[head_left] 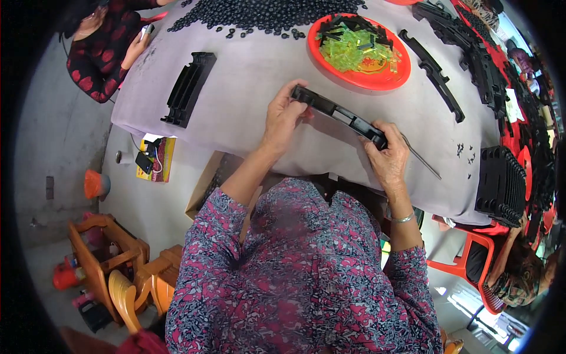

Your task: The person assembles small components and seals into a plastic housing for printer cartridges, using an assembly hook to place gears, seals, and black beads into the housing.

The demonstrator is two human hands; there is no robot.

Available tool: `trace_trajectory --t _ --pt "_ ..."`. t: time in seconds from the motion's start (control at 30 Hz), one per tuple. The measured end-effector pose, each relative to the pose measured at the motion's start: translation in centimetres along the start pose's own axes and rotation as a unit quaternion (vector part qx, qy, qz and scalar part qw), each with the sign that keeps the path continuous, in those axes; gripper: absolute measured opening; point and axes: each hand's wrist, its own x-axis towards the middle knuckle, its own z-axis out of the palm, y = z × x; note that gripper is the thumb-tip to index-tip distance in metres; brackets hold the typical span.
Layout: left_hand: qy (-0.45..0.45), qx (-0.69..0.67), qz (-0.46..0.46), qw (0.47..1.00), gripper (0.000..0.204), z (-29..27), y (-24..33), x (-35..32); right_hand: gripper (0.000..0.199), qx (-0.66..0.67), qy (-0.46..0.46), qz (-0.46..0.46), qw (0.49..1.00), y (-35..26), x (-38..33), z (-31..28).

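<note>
A long, narrow black plastic part [341, 113] with open compartments is stretched between both hands over the near edge of the table. My left hand [280, 123] grips its far left end, thumb along the side. Its lower right end is pinched by my right hand [388, 154], fingers on top and thumb beneath. A thin metal rod [423, 159] sticks out past my right hand; whether the hand touches it or it lies on the cloth, I cannot tell. Beyond the part, a red plate [315, 50] carries yellow-green translucent strips [354, 48] and small black pieces.
Small black round pieces [265, 15] are heaped at the table's far side. Black trays [190, 88] lie left, long black parts [433, 74] right, and a black stack [501, 183] at the right edge. Another person [106, 53] sits far left; a red chair [471, 259] stands right.
</note>
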Motion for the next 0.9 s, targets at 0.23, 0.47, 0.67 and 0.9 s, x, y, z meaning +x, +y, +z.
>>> trace_trajectory --t 0.23,0.47,0.67,0.9 --pt "-0.005 -0.024 0.019 1.000 0.043 -0.2 -0.3 0.1 0.033 -0.001 -0.014 0.021 1.000 0.1 0.0 0.0" --pt "0.006 -0.038 0.034 0.999 0.037 0.2 -0.8 0.5 0.035 -0.007 -0.020 0.022 1.000 0.4 -0.1 0.2" --pt "0.018 0.039 0.039 0.998 0.031 0.6 -0.5 0.0 0.033 -0.009 -0.018 0.015 1.000 -0.1 -0.1 -0.1" --pt "0.027 0.072 0.066 0.995 0.029 0.7 -1.0 0.2 0.032 -0.028 -0.024 0.013 0.999 0.3 -0.1 0.0"
